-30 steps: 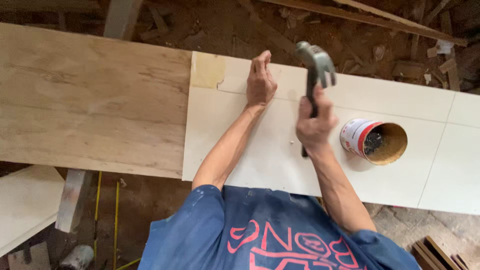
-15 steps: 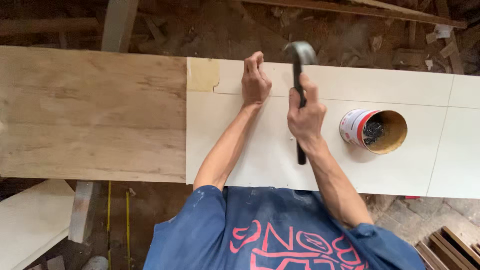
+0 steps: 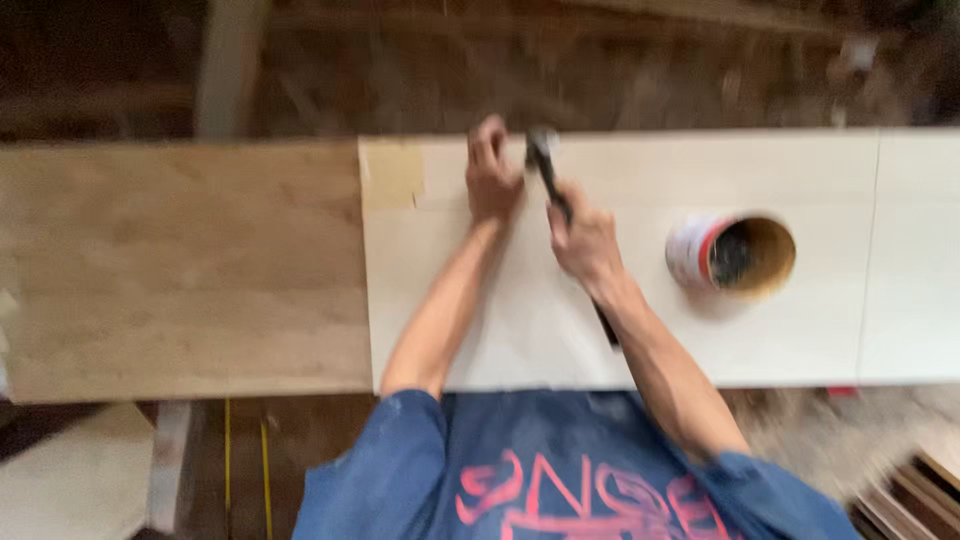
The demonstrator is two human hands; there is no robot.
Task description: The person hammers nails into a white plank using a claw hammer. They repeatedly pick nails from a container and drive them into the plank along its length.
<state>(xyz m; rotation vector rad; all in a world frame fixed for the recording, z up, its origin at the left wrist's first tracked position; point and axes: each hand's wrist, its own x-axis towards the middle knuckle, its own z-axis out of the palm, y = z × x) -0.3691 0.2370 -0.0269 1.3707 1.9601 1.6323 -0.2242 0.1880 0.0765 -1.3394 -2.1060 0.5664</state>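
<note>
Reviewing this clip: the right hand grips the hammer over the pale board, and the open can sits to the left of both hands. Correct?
Not quite. The head view shows the can to the right of both hands; the right hand does grip the hammer over the pale board.

one round tin can (image 3: 730, 253) lies on the pale board (image 3: 800, 330), its label white with a red band (blurred).

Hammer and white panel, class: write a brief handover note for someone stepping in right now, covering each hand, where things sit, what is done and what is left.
Left hand: pressed on the white panel near its far edge.
Right hand: gripping the hammer, head down beside the left fingers.
Open can: lying on the panel, right of the hands.
Brown board: butts against the panel's left.
Done or left: too blurred to tell.
</note>
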